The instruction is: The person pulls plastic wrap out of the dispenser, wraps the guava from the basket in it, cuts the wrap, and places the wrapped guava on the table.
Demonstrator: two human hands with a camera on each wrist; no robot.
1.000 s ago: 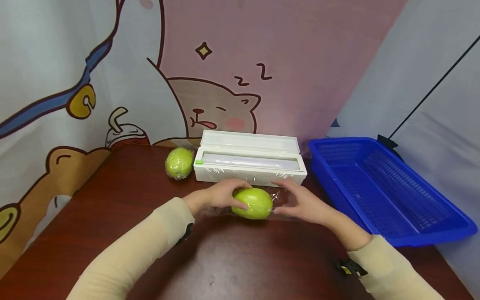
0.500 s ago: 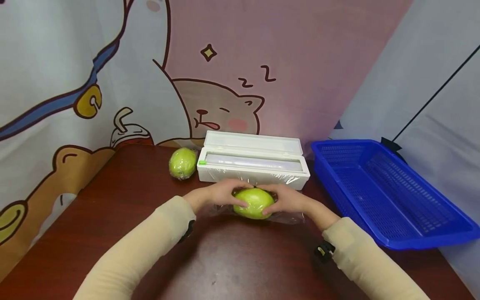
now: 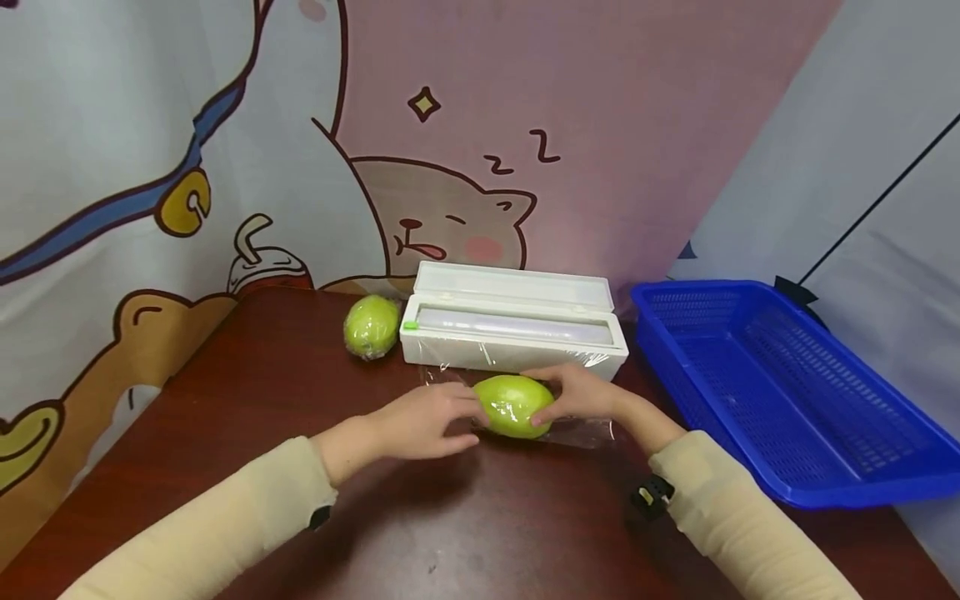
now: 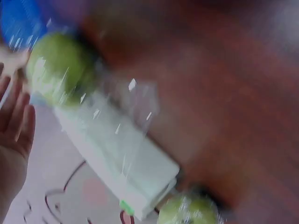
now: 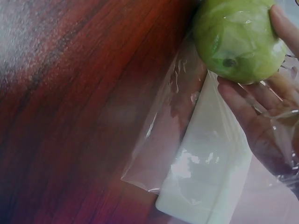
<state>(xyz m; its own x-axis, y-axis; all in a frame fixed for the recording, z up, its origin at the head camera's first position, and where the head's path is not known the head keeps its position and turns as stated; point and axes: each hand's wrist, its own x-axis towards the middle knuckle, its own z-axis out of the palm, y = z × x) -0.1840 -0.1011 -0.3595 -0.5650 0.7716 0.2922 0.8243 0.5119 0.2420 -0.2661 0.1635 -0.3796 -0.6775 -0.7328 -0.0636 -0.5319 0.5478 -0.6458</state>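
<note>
A smooth oval green fruit [image 3: 513, 406] lies on clear cling film [image 3: 588, 433] in the middle of the table. My right hand [image 3: 585, 393] holds its right end, thumb on the near side and fingers behind. In the right wrist view, film spreads out from under the fruit [image 5: 240, 42] and hangs over the fingers. My left hand [image 3: 427, 422] is by the fruit's left end with fingers loosely extended. The left wrist view, partly blurred, shows the left hand [image 4: 14, 140] gripping nothing, with film over the fruit. Whether its fingertips touch the film is unclear.
Right behind stands a white cling film box [image 3: 513, 350], lid up, roll inside and a green slider at its left end. Another green fruit [image 3: 371, 327], wrapped in film, sits left of it. A blue plastic basket [image 3: 675, 375] stands at the right.
The right hand has come in from the right and taken hold of the fruit's right end. The left hand has let go of the left end and drawn back left and nearer.
</note>
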